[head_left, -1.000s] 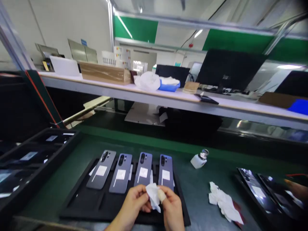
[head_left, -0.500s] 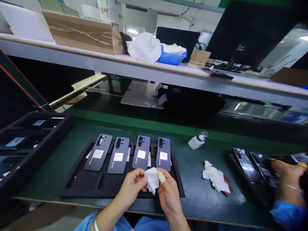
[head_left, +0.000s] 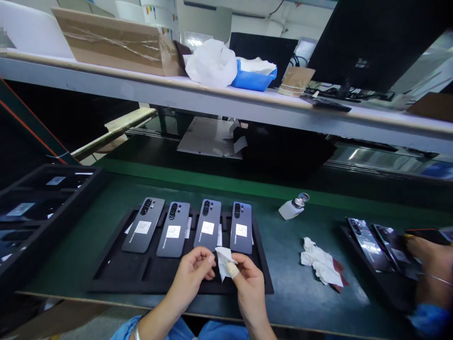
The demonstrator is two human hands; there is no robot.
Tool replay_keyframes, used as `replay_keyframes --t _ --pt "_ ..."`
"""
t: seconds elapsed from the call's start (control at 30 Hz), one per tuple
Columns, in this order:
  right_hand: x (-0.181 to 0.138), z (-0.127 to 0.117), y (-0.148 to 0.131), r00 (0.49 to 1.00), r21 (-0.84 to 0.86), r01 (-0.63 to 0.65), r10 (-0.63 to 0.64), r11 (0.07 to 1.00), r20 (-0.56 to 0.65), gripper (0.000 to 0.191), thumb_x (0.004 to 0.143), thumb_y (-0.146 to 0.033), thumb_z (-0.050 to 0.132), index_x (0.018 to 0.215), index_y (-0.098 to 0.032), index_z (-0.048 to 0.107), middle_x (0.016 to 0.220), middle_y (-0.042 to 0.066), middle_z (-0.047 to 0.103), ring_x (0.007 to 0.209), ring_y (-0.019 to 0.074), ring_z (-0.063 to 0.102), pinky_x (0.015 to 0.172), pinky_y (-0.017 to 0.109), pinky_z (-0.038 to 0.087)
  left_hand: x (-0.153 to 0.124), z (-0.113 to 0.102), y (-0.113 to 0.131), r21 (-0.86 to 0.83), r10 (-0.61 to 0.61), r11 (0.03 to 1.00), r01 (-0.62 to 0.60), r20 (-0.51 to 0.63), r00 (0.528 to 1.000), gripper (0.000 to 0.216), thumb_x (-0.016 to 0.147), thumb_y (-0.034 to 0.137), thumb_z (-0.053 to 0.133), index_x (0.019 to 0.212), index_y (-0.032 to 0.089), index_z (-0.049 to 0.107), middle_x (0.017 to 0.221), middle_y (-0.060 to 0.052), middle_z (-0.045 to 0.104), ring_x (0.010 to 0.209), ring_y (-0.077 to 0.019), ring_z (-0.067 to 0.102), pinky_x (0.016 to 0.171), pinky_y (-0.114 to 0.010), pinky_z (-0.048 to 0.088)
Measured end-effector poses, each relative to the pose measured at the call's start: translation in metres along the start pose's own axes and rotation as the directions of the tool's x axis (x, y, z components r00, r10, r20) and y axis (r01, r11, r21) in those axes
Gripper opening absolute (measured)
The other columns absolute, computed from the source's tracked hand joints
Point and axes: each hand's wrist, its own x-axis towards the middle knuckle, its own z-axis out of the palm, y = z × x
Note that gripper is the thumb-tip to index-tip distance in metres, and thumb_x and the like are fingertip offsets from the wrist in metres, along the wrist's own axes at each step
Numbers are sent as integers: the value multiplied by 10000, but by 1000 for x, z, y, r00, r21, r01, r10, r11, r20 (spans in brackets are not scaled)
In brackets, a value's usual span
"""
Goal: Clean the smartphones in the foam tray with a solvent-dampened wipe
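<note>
The head view showed four phones (head_left: pixel 173 243) lying backs up in a row along the far side of a black tray (head_left: pixel 118 274), each bearing a white label (head_left: pixel 207 228) whose print was too small to read; lettering ran along the lower back of the phones, too blurred to make out with certainty. A small mark on the large monitor (head_left: pixel 378 42) could not be read either. The right hand (head_left: pixel 247 278) was closed on a white tissue (head_left: pixel 222 262), pinching it between fingers and thumb above the tray, near the two rightmost phones; a pale covering (head_left: pixel 232 269) wrapped that thumb. The left hand (head_left: pixel 194 271) was partly closed, its fingers curled and its thumb near their tips, just beside the tissue's edge; whether it touched the tissue could not be told. On the dark green tabletop (head_left: pixel 283 293), to the right of the tray, stood a white bottle (head_left: pixel 290 209) with a metallic top, and nearer lay a crumpled tissue (head_left: pixel 320 262) over a dark red piece (head_left: pixel 339 273). Further right, another person's hand (head_left: pixel 433 259) was beside more phones (head_left: pixel 370 245). A shelf (head_left: pixel 141 89) beyond held a cardboard box (head_left: pixel 116 45), a white bag (head_left: pixel 211 63), a blue container (head_left: pixel 253 82) and the monitor.
</note>
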Motion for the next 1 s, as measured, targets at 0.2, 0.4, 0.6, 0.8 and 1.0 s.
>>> replay_keyframes --t 0.2,0.4,0.6,0.8,1.0 --pt "-11 7 -5 979 -172 176 -154 969 136 207 825 -296 691 994 -176 680 1015 81 608 980 200 591 886 289 481 1 4 1 -43 -60 997 61 31 998 391 769 500 715 825 129 608 719 -33 632 630 -123 570 593 -222 446" --pt "-11 7 -2 988 -96 105 -93 990 124 273 802 -346 712 986 -155 647 942 77 599 883 188 587 811 282 494 -1 4 5 -73 -46 996 50 56 997 348 723 431 760 760 105 647 637 -20 611 572 -96 503 562 -199 384" --pt "-1 -2 -1 996 79 -78 81 994 -26 323 794 -443 712 809 -141 600 738 24 563 670 111 476 627 203 423 -5 -3 7 -135 -129 980 146 124 984 309 746 411 712 770 128 589 620 -41 640 522 -125 575 532 -213 430" --pt "2 -4 -10 942 433 -332 322 838 99 357 682 -381 816 753 -147 554 687 -8 509 618 88 433 572 194 384 -4 -13 4 -184 -225 951 250 147 963 257 714 361 690 785 147 568 595 -22 612 441 -129 549 425 -228 467" --pt "-2 -5 -10 917 514 -395 358 761 176 365 722 -437 790 840 -163 580 759 9 562 677 114 519 608 221 441 -6 -15 12 -147 -226 957 251 172 959 244 701 340 691 778 136 580 568 -14 587 426 -121 519 406 -224 453"
